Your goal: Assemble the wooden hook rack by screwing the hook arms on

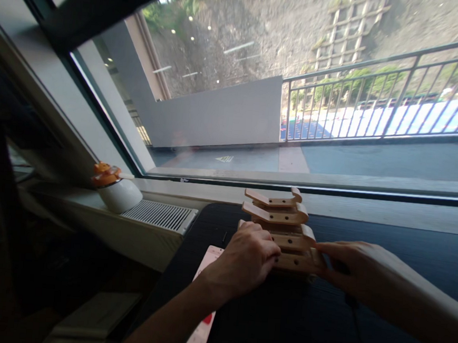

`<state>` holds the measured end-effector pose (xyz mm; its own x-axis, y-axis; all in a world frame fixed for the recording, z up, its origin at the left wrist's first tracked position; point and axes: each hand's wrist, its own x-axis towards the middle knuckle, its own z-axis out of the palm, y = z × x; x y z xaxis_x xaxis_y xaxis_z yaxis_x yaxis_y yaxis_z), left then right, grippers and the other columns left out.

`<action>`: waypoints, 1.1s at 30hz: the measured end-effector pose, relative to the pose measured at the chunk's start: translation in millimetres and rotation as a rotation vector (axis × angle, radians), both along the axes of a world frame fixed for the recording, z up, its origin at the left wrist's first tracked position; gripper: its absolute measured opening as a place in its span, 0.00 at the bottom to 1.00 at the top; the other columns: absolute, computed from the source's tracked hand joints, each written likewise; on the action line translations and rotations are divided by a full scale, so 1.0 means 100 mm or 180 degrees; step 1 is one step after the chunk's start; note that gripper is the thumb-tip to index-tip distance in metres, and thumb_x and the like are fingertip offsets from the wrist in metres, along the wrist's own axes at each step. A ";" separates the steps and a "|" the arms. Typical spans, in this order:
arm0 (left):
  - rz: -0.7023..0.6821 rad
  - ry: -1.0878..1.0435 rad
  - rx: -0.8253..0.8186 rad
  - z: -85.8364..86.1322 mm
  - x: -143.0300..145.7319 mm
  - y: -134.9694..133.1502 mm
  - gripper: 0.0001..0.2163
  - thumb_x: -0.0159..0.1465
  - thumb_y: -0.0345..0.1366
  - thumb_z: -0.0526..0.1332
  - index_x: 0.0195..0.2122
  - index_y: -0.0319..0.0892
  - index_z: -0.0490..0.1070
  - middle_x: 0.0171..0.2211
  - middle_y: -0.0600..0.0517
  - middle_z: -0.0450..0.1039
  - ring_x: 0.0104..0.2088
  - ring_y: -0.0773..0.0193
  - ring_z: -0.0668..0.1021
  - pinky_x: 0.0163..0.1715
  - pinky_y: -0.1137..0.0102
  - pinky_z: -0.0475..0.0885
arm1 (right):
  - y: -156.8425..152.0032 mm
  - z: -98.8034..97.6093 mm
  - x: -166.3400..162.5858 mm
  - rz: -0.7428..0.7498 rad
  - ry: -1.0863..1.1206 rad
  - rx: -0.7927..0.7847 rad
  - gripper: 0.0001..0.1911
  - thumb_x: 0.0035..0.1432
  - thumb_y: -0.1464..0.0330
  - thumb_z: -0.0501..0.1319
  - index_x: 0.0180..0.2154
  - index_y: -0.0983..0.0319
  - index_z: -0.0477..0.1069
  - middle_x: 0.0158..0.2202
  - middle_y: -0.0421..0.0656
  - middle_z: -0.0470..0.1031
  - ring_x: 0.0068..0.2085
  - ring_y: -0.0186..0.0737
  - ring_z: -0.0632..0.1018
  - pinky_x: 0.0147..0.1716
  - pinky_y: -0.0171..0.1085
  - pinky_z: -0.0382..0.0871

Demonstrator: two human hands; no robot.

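Observation:
A stack of light wooden curved pieces with hooked ends (284,223) stands on a dark table (386,237) by the window. My left hand (246,257) rests curled on the stack's left side, fingers closed over the lower pieces. From the right, my right hand (348,265) pinches the lower right end of the stack with its fingertips. The top two pieces (276,207) stand free above both hands.
A white and red card or phone (201,317) lies under my left forearm at the table's left edge. A white bowl-shaped pot with an orange figure (114,186) sits on the sill beside a vent grille (158,216). The window glass is just behind the stack.

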<state>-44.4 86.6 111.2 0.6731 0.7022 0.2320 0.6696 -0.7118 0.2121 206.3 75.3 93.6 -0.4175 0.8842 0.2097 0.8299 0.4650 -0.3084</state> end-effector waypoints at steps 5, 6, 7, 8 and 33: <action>-0.0118 0.0144 0.0044 0.01 0.01 -0.02 0.06 0.67 0.30 0.62 0.34 0.40 0.80 0.36 0.50 0.81 0.40 0.59 0.77 0.48 0.61 0.66 | 0.00 0.05 -0.03 -0.0058 -0.0260 -0.0348 0.09 0.59 0.67 0.61 0.37 0.54 0.80 0.28 0.40 0.82 0.26 0.41 0.79 0.24 0.35 0.60; -0.0135 0.0163 0.0042 0.02 0.02 -0.02 0.07 0.67 0.30 0.62 0.34 0.40 0.80 0.36 0.50 0.81 0.40 0.59 0.77 0.48 0.61 0.66 | 0.00 0.06 -0.04 -0.0073 -0.0265 -0.0367 0.09 0.59 0.66 0.61 0.38 0.54 0.80 0.28 0.40 0.82 0.26 0.41 0.78 0.24 0.35 0.60; -0.0146 0.0178 0.0043 0.03 0.02 -0.02 0.07 0.67 0.30 0.62 0.34 0.40 0.80 0.36 0.50 0.81 0.40 0.59 0.77 0.48 0.61 0.66 | 0.00 0.06 -0.04 -0.0079 -0.0274 -0.0397 0.10 0.59 0.67 0.60 0.38 0.53 0.80 0.29 0.40 0.82 0.25 0.41 0.78 0.25 0.35 0.60; -0.0154 0.0189 0.0046 0.03 0.02 -0.02 0.07 0.67 0.30 0.62 0.34 0.40 0.80 0.36 0.50 0.81 0.40 0.59 0.77 0.48 0.61 0.66 | 0.00 0.06 -0.04 -0.0080 -0.0291 -0.0427 0.10 0.59 0.67 0.60 0.39 0.53 0.80 0.29 0.40 0.82 0.26 0.42 0.78 0.25 0.35 0.60; 0.0063 0.0213 -0.0128 0.09 0.07 0.00 0.06 0.66 0.30 0.63 0.38 0.41 0.81 0.38 0.50 0.81 0.42 0.58 0.77 0.52 0.60 0.65 | -0.01 0.04 -0.05 -0.0039 -0.0250 -0.0321 0.07 0.58 0.69 0.60 0.33 0.55 0.77 0.26 0.40 0.81 0.26 0.40 0.78 0.25 0.35 0.58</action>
